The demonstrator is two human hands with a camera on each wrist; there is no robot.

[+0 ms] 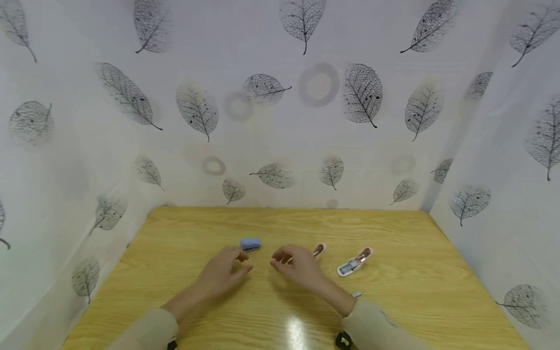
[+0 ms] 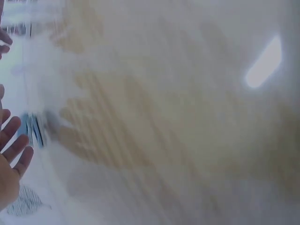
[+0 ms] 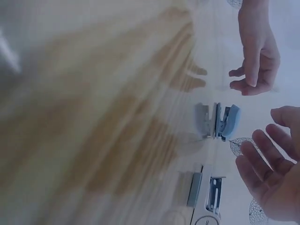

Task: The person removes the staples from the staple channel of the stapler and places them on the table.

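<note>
Both hands hover above the wooden table with nothing held between the fingers. My left hand [image 1: 220,272] is loosely bent, thumb apart from the fingers, just in front of a small blue stapler [image 1: 250,244]. My right hand [image 1: 297,265] faces it across a short gap, fingers relaxed. In the right wrist view the blue stapler [image 3: 230,121] stands apart from both hands. Behind the right hand lies a pinkish piece [image 1: 320,250], partly hidden. Farther right, a white and pink stapler [image 1: 350,267] lies spread open on the table.
A small grey piece [image 1: 356,294] lies beside the right forearm, its kind too small to tell. The wooden table [image 1: 393,311] is bounded at the back and sides by a white leaf-patterned curtain [image 1: 280,126]. Glare marks the table's front.
</note>
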